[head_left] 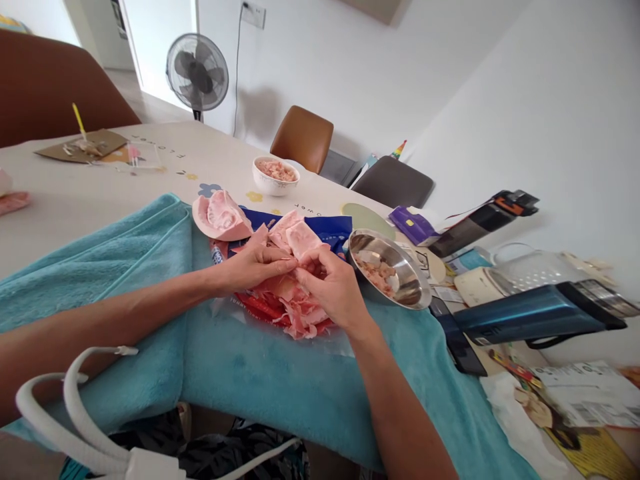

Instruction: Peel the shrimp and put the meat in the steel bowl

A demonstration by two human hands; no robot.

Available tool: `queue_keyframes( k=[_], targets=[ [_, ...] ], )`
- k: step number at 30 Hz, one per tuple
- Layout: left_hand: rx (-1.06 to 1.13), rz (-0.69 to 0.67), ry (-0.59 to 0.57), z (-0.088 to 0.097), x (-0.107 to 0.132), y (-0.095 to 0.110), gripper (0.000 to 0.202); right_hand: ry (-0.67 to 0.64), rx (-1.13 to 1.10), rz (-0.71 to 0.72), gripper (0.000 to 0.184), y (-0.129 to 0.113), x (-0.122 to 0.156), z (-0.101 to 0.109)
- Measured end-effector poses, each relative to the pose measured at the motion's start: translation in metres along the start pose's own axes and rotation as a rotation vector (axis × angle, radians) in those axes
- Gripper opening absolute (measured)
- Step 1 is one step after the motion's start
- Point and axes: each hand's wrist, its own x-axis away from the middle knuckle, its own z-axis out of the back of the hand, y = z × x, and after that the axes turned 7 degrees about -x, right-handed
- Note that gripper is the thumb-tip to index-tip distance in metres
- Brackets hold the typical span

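Right up close, a white cable (75, 399) loops across the bottom-left corner, with dark patterned clothing (225, 447) on the lap just behind it. Then comes a teal towel (240, 380), spread over the near side of the table (100, 200) and folded into layers at the left. And here are the hands, meeting fingertip to fingertip in the middle! The left hand (260, 263) has thumb and forefinger pressed together, its grip pinching the lower edge of a pale pink piece (303, 239); the right hand (327, 277) comes in from the other side, thumb and curled fingers pinching that same piece, though the exact contact is tucked out of sight. Thin pink shreds (303, 317) heap up under the hands, on red and blue plastic packaging (335, 233). Over to the right, a steel bowl (413, 283) tilts, pink scraps (377, 273) inside, with a phone (460, 340) lying near it and a blue bottle (530, 313) beyond that. Just past the left hand sits a thick, hollowed pink chunk (223, 217). Farther across, a white bowl (275, 183) stands upright, full of pink bits (276, 169). And at the back, a brown chair (303, 137) and a standing fan (197, 72) by the wall!
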Motion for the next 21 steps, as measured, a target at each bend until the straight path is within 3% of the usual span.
queue_keyframes(
  k=[5,12,17,21],
  targets=[
    [0.005,0.024,0.010,0.000,0.001,0.001,0.036,0.006,-0.303,-0.130,0.014,0.005,-0.003,0.000],
    [0.044,0.065,0.076,0.002,0.000,-0.003,0.035,0.121,-0.753,-0.370,0.019,0.005,-0.006,-0.005],
    [0.127,0.102,0.087,0.002,0.000,-0.004,0.036,0.129,-0.924,-0.431,0.018,0.002,-0.006,-0.008],
    [0.234,0.153,0.152,0.001,-0.001,-0.002,0.027,0.127,-0.905,-0.450,0.016,0.002,-0.006,-0.011]
  ],
)
